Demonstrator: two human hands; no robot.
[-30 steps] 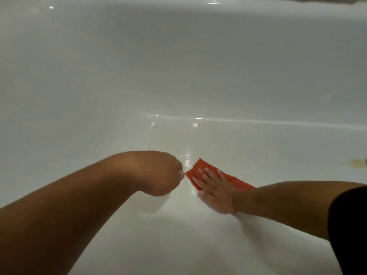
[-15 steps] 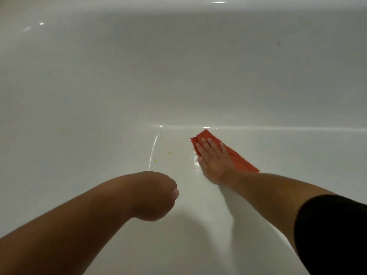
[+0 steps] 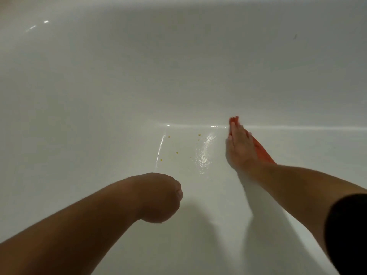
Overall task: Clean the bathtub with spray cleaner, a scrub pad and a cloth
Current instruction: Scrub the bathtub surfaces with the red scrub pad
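Two hands are seen in a white bathtub [image 3: 99, 86]. The orange cloth [image 3: 263, 153] has been slid forward to the far-wall seam, pressed under the flat right hand [image 3: 241, 149], its grip open. Yellow specks [image 3: 177, 153] remain to its left, so wiping is judged unfinished, and the left hand [image 3: 158, 197] is fisted, nothing visible in it.

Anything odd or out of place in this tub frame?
Yes: several small yellow specks dot the wet tub floor left of the right hand, and a dark mark sits on the far wall.
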